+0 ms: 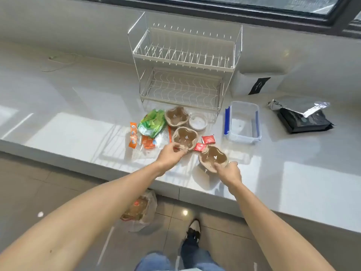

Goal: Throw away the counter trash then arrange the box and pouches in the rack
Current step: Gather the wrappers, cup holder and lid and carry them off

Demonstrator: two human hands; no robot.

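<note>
1. Trash is lying clustered on the white counter (293,184) in front of the wire rack (183,65): three brown pulp cup holders, a green wrapper (152,122), orange wrappers (133,134), two red sachets (208,139) and a small white lid (197,121)
2. Left hand (170,156) is closing its fingers on the near rim of the middle cup holder (184,136); right hand (228,172) is gripping the near edge of the nearest cup holder (214,157); the farthest holder (176,116) is lying untouched
3. Nesting the two held holders into one stack looks wise, so that one hand is carrying them while the other is gathering loose wrappers; pulp rims crush easily, so a light pinch should do
4. A plastic bag (141,210) is sitting on the tiled floor (29,182) below the counter edge, likely the bin
5. Clear box (243,122) and dark pouches (302,117) are waiting to the right of the rack, well apart from the trash; both rack shelves are standing bare; a window (273,4) is running along the wall behind
</note>
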